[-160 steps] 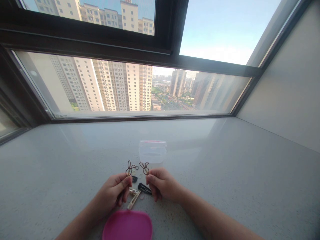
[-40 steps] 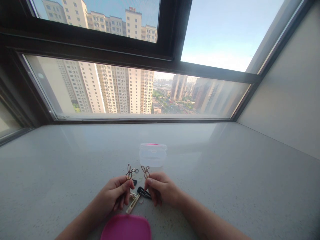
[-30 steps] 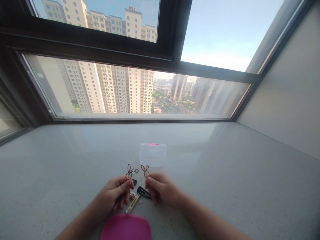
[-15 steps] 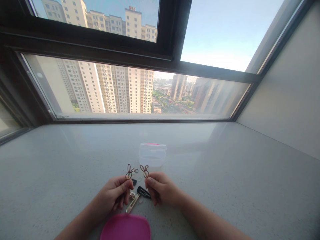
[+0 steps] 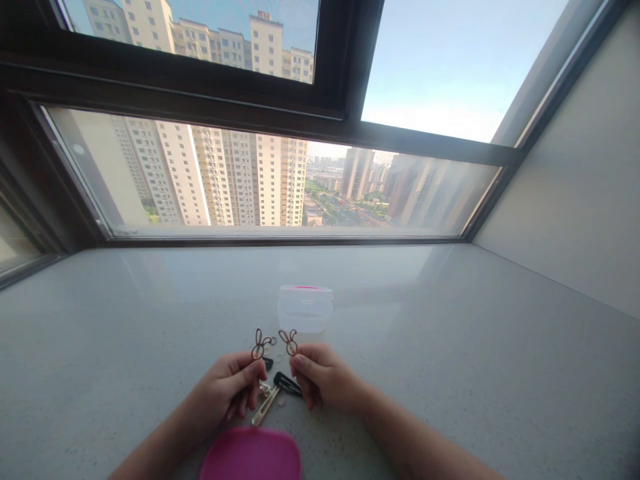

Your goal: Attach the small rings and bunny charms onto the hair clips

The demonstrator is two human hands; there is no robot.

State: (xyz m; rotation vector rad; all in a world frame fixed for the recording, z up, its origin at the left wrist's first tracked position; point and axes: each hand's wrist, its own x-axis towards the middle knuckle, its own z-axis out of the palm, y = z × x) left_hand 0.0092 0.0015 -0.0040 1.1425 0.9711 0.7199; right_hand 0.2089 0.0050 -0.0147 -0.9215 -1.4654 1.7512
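My left hand (image 5: pixel 227 390) pinches a small brown rabbit-shaped hair clip (image 5: pixel 259 345) upright above the stone sill. My right hand (image 5: pixel 323 377) pinches a matching rabbit clip (image 5: pixel 289 341) beside it, the two clips a little apart. Between and below the hands lie a black snap clip (image 5: pixel 287 385) and a pale gold snap clip (image 5: pixel 265 404), with a few small clear bits around them. A clear plastic box (image 5: pixel 305 309) stands open just beyond the clips. Its pink lid (image 5: pixel 251 455) lies near me, below my hands.
The grey speckled sill (image 5: pixel 475 347) runs wide to both sides. A dark-framed window (image 5: pixel 280 127) closes the far edge, with tower blocks outside. A pale wall (image 5: pixel 575 187) rises on the right.
Both hands stay nearly still, each holding its rabbit clip. The right clip has drifted slightly left, toward the other one.
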